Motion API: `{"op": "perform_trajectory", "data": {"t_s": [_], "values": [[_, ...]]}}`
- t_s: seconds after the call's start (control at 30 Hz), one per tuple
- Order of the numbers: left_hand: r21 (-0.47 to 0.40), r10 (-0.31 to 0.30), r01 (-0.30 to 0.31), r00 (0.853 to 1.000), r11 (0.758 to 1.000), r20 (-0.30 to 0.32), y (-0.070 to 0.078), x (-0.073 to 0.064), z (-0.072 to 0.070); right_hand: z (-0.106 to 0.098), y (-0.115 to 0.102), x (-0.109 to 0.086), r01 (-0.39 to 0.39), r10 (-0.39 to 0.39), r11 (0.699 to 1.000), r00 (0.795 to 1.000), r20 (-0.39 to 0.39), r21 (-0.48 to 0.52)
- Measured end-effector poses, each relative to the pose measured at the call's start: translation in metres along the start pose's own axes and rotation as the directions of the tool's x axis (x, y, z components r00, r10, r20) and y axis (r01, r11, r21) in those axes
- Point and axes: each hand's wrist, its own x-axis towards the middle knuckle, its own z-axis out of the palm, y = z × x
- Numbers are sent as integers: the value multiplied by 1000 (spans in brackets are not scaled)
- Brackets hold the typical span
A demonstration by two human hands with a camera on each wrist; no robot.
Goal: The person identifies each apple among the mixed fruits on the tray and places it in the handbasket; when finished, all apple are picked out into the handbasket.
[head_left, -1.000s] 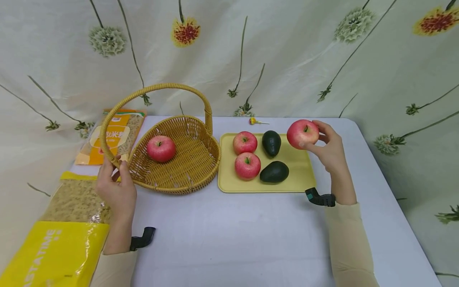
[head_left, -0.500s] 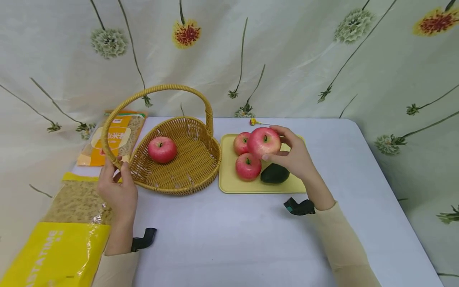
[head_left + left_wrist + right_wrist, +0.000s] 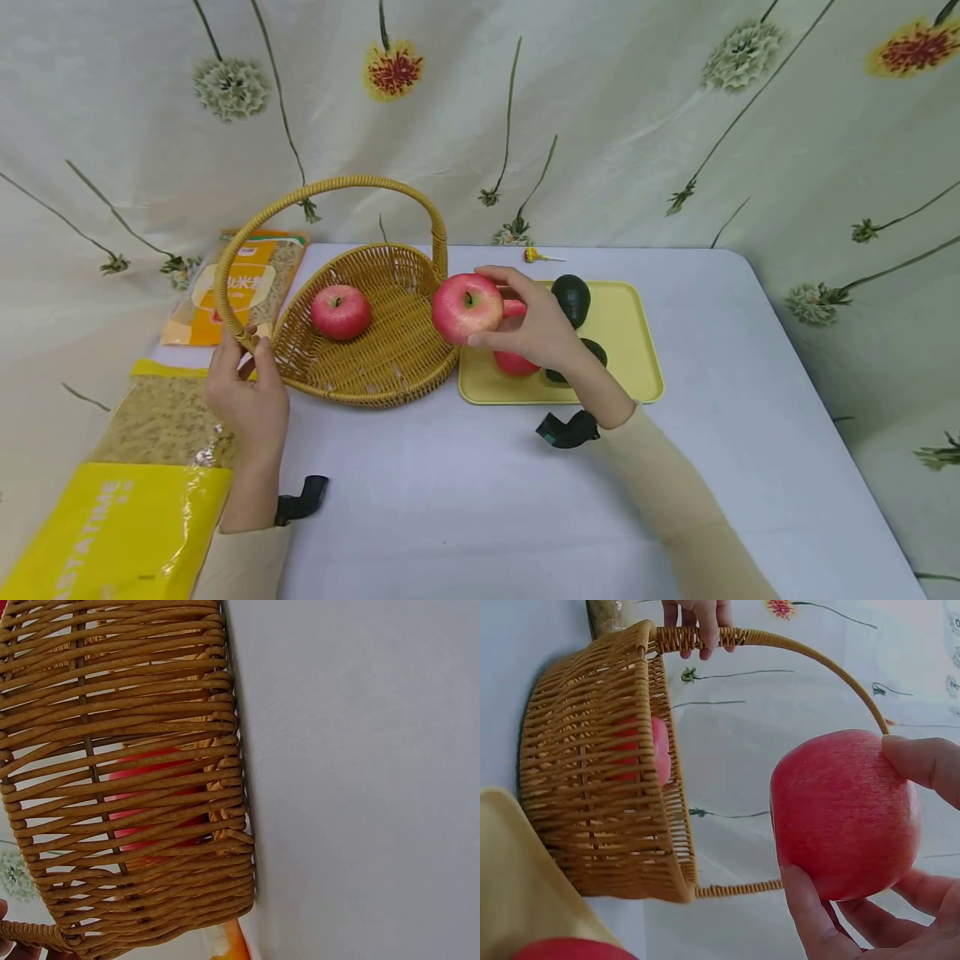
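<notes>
My left hand grips the lower left end of the handle of a wicker basket. One red apple lies in the basket's left part; through the weave it shows in the left wrist view. Between thumb and fingers, my right hand holds another red apple at the basket's right rim, raised above the yellow tray's left edge. In the right wrist view this held apple is seen close up. Beneath the hand, the tray bears two avocados and red apples, partly hidden.
A yellow-labelled pasta bag lies at the left front, and an orange-labelled grain bag behind it. A small lollipop lies behind the tray. Flowered cloth hangs along the table's back edge.
My right hand has carried its apple leftward from the tray's right end, across the tray, to the basket's right rim. The left hand keeps its grip on the handle.
</notes>
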Motion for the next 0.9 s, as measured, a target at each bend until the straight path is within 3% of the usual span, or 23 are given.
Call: {"op": "perform_trajectory", "data": {"t_s": [0.2,0.3,0.47,0.6,0.9], "values": [[16,-11,11,1000,1000,4,0,-1,-1,28,-5,19,16,-21,997,998,67,76],[14,-7,7,1000,1000,2,0,0,-1,42,-8,28,14,-20,998,995,98,64],[3,-6,6,1000,1000,-2,-1,0,-1,65,-10,43,0,3,1000,988,155,-22],[-4,-9,9,1000,1000,1,-1,0,-1,83,-7,53,33,-4,990,980,200,-141],[-9,13,-13,1000,1000,-5,-2,1,0,117,3,66,12,51,973,963,264,-232]]}}
